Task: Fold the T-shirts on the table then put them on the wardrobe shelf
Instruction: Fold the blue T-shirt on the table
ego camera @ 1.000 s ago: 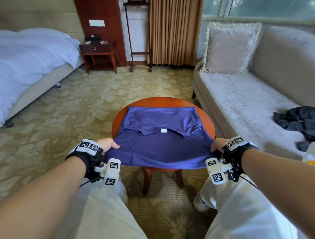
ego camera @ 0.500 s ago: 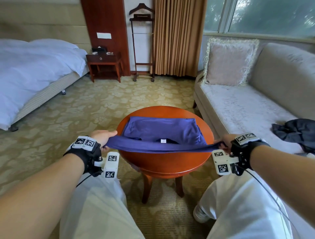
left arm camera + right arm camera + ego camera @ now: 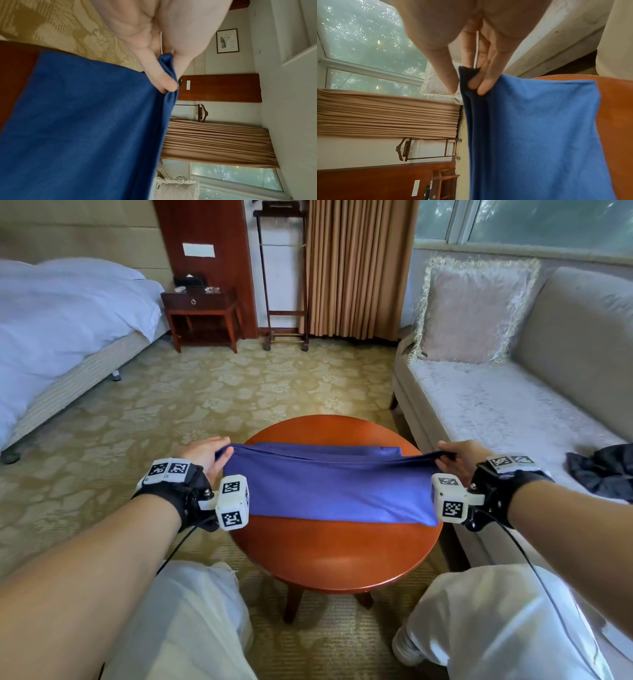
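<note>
Left hand (image 3: 205,453) and right hand (image 3: 457,457) each pinched a corner of the blue T-shirt (image 3: 329,491), its raised flap hiding the folded layers behind on the table (image 3: 335,556).

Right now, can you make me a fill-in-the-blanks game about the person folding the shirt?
1. The T-shirt being folded is ____ in colour.
2. It lies on a round ____ table.
3. The left hand and the right hand each ____ one corner of the shirt.
4. A dark garment lies on the ____ to the person's right.

Missing words: blue; wooden; pinch; sofa
</note>
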Demonstrator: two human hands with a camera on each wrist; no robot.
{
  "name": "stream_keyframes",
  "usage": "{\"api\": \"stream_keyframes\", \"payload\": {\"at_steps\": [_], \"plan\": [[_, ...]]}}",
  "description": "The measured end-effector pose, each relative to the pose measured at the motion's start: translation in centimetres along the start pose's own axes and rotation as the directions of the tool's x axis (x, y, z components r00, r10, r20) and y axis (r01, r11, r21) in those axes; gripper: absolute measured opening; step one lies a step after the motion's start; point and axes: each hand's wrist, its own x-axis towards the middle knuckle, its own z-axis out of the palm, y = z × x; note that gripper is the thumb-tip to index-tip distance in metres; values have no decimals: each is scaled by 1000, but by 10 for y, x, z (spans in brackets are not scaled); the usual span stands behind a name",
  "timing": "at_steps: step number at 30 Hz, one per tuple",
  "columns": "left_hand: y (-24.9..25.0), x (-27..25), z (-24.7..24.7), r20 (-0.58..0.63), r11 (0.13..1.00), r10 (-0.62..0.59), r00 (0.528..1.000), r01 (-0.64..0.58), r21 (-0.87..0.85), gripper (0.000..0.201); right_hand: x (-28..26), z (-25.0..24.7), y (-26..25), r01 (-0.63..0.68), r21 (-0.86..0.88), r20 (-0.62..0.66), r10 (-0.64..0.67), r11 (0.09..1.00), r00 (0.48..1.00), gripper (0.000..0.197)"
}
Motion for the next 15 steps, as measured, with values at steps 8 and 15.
{"api": "stream_keyframes", "payload": {"at_steps": [8, 15], "plan": [[-19, 75, -4, -117, 984, -174, 978, 178, 29, 6, 65, 22, -3, -10, -190, -28, 4, 982, 1000, 32], [-25, 109, 7, -364, 874, -143, 920, 290, 391, 20, 119, 34, 1, -33, -245, -159, -6, 969, 987, 17]]}}
